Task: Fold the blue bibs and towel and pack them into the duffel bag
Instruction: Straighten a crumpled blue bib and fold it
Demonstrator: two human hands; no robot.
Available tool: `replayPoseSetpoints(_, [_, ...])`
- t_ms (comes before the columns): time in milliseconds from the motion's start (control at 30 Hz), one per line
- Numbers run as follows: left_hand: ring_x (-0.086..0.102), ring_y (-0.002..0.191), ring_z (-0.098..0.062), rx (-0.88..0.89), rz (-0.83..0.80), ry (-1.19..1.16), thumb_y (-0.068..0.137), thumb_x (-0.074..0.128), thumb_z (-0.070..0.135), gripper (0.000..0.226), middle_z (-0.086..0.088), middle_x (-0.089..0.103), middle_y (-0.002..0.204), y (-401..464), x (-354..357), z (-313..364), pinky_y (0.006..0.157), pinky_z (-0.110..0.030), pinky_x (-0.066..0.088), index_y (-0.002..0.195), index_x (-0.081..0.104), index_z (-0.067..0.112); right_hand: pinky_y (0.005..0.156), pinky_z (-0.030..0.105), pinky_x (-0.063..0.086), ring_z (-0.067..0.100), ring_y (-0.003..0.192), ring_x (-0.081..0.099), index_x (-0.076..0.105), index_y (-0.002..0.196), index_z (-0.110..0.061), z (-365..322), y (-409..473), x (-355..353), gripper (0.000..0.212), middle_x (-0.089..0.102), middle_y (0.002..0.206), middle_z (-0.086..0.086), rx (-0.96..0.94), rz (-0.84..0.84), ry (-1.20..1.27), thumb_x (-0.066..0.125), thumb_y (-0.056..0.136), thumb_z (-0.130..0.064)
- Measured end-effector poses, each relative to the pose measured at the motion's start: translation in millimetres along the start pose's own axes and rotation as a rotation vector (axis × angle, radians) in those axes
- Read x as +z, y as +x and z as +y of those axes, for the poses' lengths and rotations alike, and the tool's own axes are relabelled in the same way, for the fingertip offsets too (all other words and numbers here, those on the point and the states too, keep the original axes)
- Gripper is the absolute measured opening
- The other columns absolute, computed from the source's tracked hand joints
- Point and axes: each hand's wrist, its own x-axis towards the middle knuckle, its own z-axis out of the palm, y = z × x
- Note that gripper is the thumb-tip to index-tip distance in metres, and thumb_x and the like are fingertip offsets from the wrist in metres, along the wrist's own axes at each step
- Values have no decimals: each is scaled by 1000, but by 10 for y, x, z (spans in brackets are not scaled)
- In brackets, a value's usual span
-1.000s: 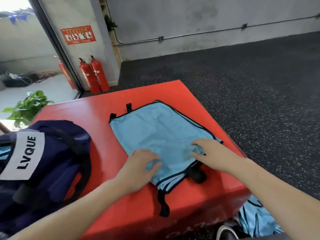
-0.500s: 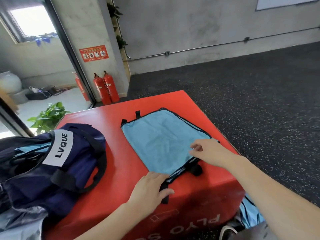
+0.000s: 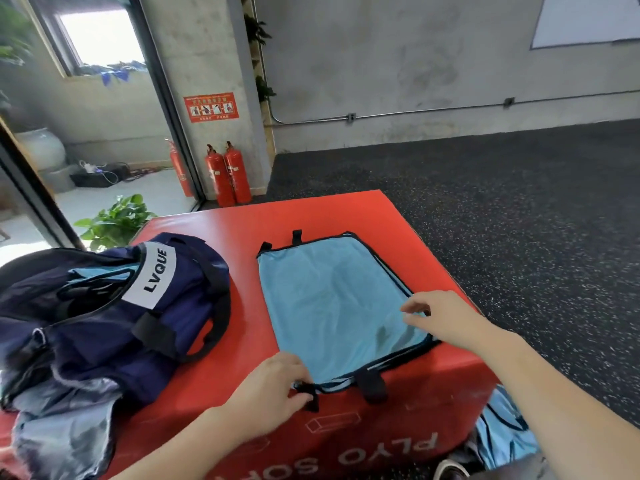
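1. L hand: forearm in from lower left, palm down, fingers curled, thumb & fingertips pinching.
2. R hand: forearm in from lower right, palm down, fingers bent, tips pinching.

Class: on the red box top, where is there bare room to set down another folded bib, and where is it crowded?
Free: the far strip beyond the blue bib and a narrow lane between it and the duffel bag. Crowded: the near edge, with left hand and right hand.
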Motion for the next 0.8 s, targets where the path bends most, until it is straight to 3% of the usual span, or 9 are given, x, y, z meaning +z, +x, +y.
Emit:
replayPoseSetpoints(67, [54, 90, 1, -19, -19, 20, 75, 63, 39, 15, 20, 58, 86, -103, -102, -91, 84, -18, 44, 88, 69, 31, 79, 8, 43, -9, 91, 61, 70, 96, -42, -24, -77, 6, 14, 69, 101, -23, -16, -63, -26, 77, 84, -41])
replayPoseSetpoints(133, [56, 91, -1, -51, -33, 77, 74, 61, 39, 17, 18, 62, 88, -224, -213, -226, 84, -20, 45, 88, 67, 32, 86, 18, 49, -9, 87, 62, 72, 96, -43, -60, -166, 75, 21, 69, 104, -23, -40, -125, -78, 79, 77, -51])
replayPoseSetpoints(267, [57, 86, -3, -171, -4, 95, 71, 64, 34, 17, 17, 61, 88, -471, -351, -458, 80, -24, 48, 87, 64, 33, 101, 23, 45, -5, 111, 57, 70, 119, -34, -177, -325, 278, 58, 65, 117, -23, -168, -251, -216, 76, 71, -66])
replayPoseSetpoints(333, [54, 85, -1, -187, 14, 98, 71, 61, 33, 18, 18, 59, 87, -531, -354, -473, 80, -26, 47, 89, 62, 33, 104, 22, 39, 0, 119, 51, 66, 126, -33, -195, -394, 339, 66, 60, 126, -19, -259, -276, -319, 73, 72, -70])
replayPoseSetpoints(467, [57, 95, -4, -189, 9, 115, 81, 62, 30, 29, 18, 61, 99, -565, -316, -452, 86, -27, 48, 109, 64, 37, 107, 27, 36, 5, 127, 46, 60, 128, -34, -63, -510, 449, 61, 52, 135, -17, -395, -220, -529, 68, 76, -65])
replayPoseSetpoints(600, [60, 90, -5, -200, 27, 95, 79, 64, 25, 20, 18, 64, 89, -579, -328, -445, 79, -24, 47, 96, 69, 36, 89, 24, 40, 12, 97, 67, 65, 97, -30, 53, -533, 543, 35, 65, 104, -14, -577, -6, -613, 82, 68, -39])
replayPoseSetpoints(700, [61, 90, -9, -194, 72, 107, 82, 67, 27, 15, 18, 63, 86, -611, -337, -420, 74, -20, 41, 95, 73, 30, 92, 31, 51, 14, 108, 60, 62, 117, -29, 84, -570, 641, 59, 61, 121, -10, -562, 0, -724, 65, 69, -62])
replayPoseSetpoints(733, [61, 91, -10, -194, 79, 109, 82, 68, 27, 15, 17, 65, 87, -622, -339, -422, 75, -20, 40, 95, 74, 29, 92, 34, 52, 16, 112, 58, 60, 123, -28, 94, -590, 688, 64, 59, 125, -8, -544, -5, -754, 64, 69, -64])
replayPoseSetpoints(800, [61, 91, -10, -196, 74, 100, 83, 68, 27, 14, 18, 63, 87, -637, -337, -424, 77, -21, 42, 95, 74, 29, 89, 35, 53, 18, 107, 62, 62, 119, -27, 83, -602, 742, 60, 62, 122, -6, -565, 36, -739, 80, 68, -51])
